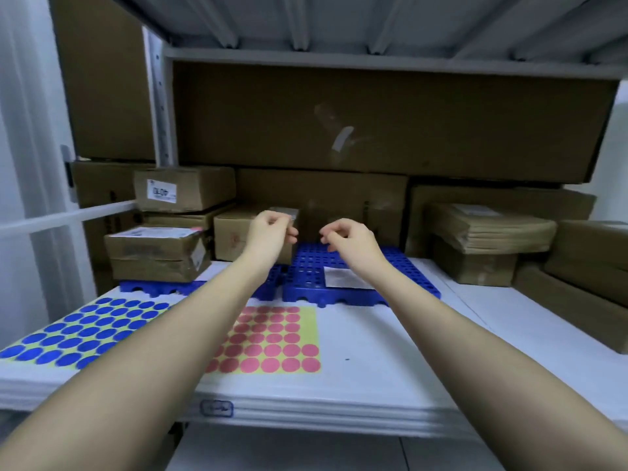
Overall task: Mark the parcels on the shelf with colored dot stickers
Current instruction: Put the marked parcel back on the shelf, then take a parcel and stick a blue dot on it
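A: Largest items?
B: Shelf, white, loaded with brown parcels. Long carton across the back, on top. Smaller parcels stacked at left; more at right.

A: On the shelf front?
B: Blue grid at centre, white slip lying on it. Blue dot sheet at front left. Pink dot sheet just right of it, partly under the left forearm.

A: Hands?
B: Left hand raised over the grid, in front of a mid-shelf box. Right hand beside it, apart.

A: Fingers?
B: Curled on both hands, tips drawn together as in a pinch. Held object, if any: cannot tell, too small and blurred.
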### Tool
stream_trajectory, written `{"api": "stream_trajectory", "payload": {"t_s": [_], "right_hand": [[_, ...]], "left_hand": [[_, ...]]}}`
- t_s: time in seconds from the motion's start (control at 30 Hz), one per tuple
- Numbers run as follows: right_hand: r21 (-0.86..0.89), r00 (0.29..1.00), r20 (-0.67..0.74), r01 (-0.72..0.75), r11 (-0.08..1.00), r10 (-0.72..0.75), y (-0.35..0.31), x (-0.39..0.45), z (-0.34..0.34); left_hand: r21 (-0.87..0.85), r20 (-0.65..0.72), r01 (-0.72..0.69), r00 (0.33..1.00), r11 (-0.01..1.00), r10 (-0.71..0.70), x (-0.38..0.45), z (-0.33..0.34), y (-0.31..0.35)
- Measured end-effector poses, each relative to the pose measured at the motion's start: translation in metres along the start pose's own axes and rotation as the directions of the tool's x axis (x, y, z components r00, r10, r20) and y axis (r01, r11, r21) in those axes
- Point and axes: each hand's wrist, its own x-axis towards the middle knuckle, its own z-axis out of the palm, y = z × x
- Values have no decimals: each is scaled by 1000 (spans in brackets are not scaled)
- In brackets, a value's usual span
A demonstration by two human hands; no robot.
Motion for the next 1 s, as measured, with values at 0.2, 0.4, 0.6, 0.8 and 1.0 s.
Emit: {"api": "stream_trajectory", "payload": {"t_s": [0.2,0.4,0.6,0.8,1.0], "right_hand": [[-19,990,-129,-65,998,62,31,-17,-78],[69,957,-235,-158,985,170,69,-24,-144],[286,835,-370,-316,905,408,104,-19,-199],[638,656,-312,-391,663,687,131,-11,-237],[771,580,-189,-412,485,793,151,1,-248]], "left_hand": [[22,210,207,956,978,-207,-22,79,14],[48,344,284,895,958,-283,-39,153,29],[74,392,330,858,941,-332,-42,219,36],[70,408,366,838,928,-361,-33,274,35],[30,412,435,815,900,-408,-24,310,33]]}}
